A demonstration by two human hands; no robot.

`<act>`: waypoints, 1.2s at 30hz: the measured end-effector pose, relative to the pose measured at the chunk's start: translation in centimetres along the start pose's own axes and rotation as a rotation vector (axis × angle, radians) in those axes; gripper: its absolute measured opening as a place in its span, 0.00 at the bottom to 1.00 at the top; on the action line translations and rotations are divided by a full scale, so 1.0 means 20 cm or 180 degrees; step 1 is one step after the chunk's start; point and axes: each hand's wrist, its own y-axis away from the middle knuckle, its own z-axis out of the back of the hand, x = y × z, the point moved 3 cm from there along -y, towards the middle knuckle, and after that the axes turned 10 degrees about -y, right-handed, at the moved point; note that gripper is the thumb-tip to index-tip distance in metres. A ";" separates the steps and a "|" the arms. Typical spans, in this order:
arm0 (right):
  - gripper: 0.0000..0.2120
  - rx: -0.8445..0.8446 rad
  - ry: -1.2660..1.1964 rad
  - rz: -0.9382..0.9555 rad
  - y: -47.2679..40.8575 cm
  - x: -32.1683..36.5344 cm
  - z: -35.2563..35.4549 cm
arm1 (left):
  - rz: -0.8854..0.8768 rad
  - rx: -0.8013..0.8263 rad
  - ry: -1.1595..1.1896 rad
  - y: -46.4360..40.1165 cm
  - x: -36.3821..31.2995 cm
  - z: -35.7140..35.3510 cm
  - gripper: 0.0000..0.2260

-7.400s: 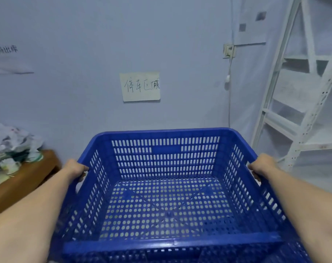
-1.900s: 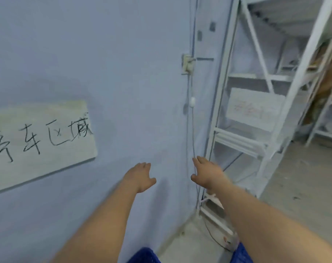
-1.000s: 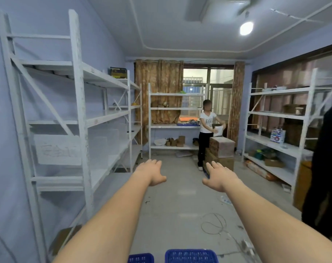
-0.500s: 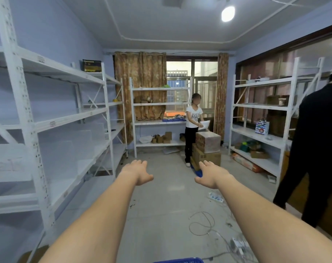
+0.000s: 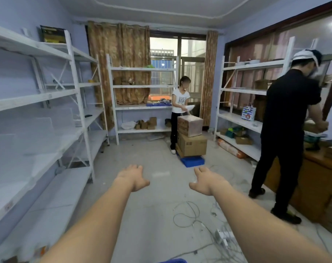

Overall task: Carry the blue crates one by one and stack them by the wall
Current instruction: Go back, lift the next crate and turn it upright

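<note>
Both my arms reach forward over the concrete floor. My left hand and my right hand are open, fingers apart, holding nothing. A sliver of a blue crate rim shows at the bottom edge, below my arms. Farther ahead a flat blue crate lies on the floor under stacked cardboard boxes.
White shelving lines the left wall, more white racks stand at the back and right. A person in a white shirt stands behind the boxes. A person in black stands at the right. Loose cables lie on the floor.
The crate I held earlier is out of my hands. I have turned from the wall to face the room and moved forward; both hands stay open in front of me.
</note>
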 end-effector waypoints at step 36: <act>0.36 0.2599 -0.0535 -0.0649 -0.27 -0.84 -2.88 | 0.0063 0.2643 0.0250 -0.01 -0.59 -3.01 0.37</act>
